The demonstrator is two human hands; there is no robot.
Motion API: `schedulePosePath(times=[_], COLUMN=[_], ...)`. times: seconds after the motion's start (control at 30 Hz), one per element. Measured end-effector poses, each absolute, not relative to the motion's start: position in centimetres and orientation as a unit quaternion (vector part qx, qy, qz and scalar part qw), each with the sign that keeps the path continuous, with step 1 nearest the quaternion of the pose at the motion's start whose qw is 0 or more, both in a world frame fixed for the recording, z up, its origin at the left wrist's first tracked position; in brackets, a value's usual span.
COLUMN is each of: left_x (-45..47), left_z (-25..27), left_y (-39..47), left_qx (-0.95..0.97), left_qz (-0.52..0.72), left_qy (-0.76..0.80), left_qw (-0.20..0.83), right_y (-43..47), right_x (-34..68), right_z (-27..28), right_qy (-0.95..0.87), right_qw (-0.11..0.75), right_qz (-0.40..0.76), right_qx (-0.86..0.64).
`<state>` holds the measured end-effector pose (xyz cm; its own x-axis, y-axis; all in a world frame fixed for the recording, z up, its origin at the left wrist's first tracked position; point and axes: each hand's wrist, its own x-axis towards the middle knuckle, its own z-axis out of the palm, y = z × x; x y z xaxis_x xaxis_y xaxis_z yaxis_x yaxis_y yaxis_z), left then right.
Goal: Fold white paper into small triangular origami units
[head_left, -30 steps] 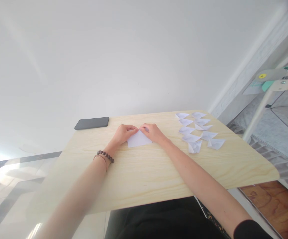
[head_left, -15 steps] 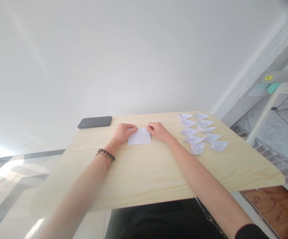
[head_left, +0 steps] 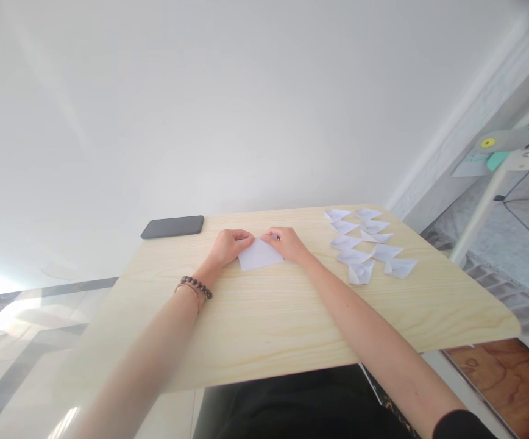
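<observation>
A small white sheet of paper (head_left: 261, 256) lies on the wooden table between my two hands. My left hand (head_left: 230, 245) pinches its upper left edge, fingers closed. On the other side, my right hand (head_left: 287, 242) grips the far edge near the right, thumb and forefinger together. The fingertips of both hands are close to each other at the top of the sheet, and they cover part of that edge. A dark beaded bracelet (head_left: 197, 285) circles my left wrist.
Several folded white paper pieces (head_left: 347, 241) stand in two columns on the table's right side. A black phone (head_left: 173, 227) rests at the back left of the light wooden table (head_left: 264, 329). Behind is a pale wall (head_left: 246, 110); a white metal frame (head_left: 484, 207) stands to the right.
My right hand has moved a little left, closer to my left hand. The sheet has turned slightly, its lower right corner now further right.
</observation>
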<state>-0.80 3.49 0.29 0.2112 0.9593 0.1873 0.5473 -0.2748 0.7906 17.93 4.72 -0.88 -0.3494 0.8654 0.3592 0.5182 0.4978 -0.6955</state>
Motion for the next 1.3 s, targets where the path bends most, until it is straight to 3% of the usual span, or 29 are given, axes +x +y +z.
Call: schedulePosePath(times=[0.17,0.4,0.6,0.8,0.93,1.1,1.3], left_x=[-2.0,-2.6,-0.7,-0.6,-1.0,-1.3,-1.9], left_z=[0.3,0.2,0.0,-0.2,-0.4,-0.5,-0.5], left_y=[3.9,3.9,3.5,3.9,3.9,3.8,4.2], left_qx=[0.73,0.682,0.74,0.733,0.767,0.854,0.857], left_qz=[0.326,0.357,0.336,0.341,0.305,0.233,0.195], left_qy=[0.526,0.492,0.509,0.542,0.54,0.457,0.476], left_qw=[0.29,0.406,0.282,0.229,0.167,0.087,0.039], right_y=[5.3,5.4,5.1,5.7,5.6,5.2,5.1], right_x=[18.9,19.9,19.1,18.9,18.5,18.4,19.3], right_z=[-0.8,-0.7,-1.0,-1.7,-1.8,-1.7,-1.4], right_qy=[-0.783,-0.771,-0.777,-0.701,-0.705,-0.774,-0.827], right_qw=[0.363,0.361,0.355,0.404,0.407,0.393,0.344], right_qz=[0.225,0.237,0.247,0.284,0.233,0.156,0.216], right_qx=[-0.452,-0.469,-0.457,-0.515,-0.532,-0.472,-0.389])
